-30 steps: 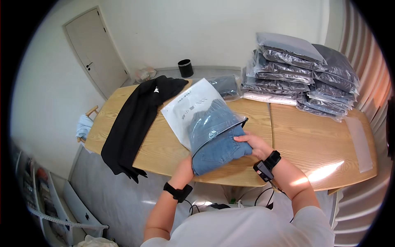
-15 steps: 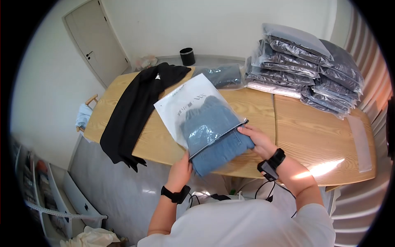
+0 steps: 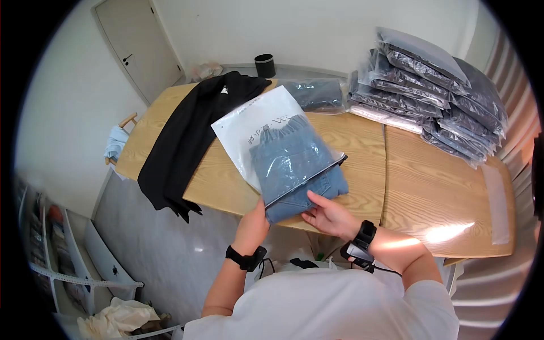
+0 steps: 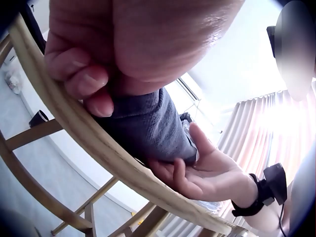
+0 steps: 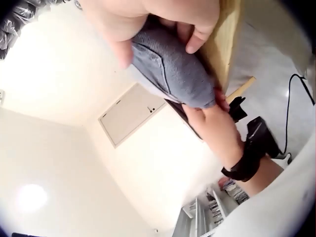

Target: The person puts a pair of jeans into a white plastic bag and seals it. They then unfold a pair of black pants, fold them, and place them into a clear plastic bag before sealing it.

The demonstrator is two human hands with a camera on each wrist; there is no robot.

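Folded blue jeans (image 3: 313, 195) lie mostly inside a clear-fronted plastic bag (image 3: 232, 122) with a white printed part at its far end. The bag's dark-edged mouth crosses the jeans, and their near fold sticks out of it. My left hand (image 3: 252, 228) grips the left corner of the jeans by the bag's mouth; in the left wrist view its fingers (image 4: 89, 85) curl at the denim. My right hand (image 3: 334, 217) holds the near fold, thumb on top and fingers beneath. The right wrist view shows the fold (image 5: 173, 69) between that thumb and the fingers.
Black trousers (image 3: 178, 136) lie along the table's left, hanging over its near edge. Behind the bag is another bagged garment (image 3: 314, 95). Stacks of bagged clothes (image 3: 416, 85) stand at the back right. A clear strip (image 3: 496, 204) lies near the table's right end.
My right hand has moved from the right corner of the bag's mouth to the middle of the jeans' near fold. Less denim sticks out of the bag. My left hand stays at the left corner.
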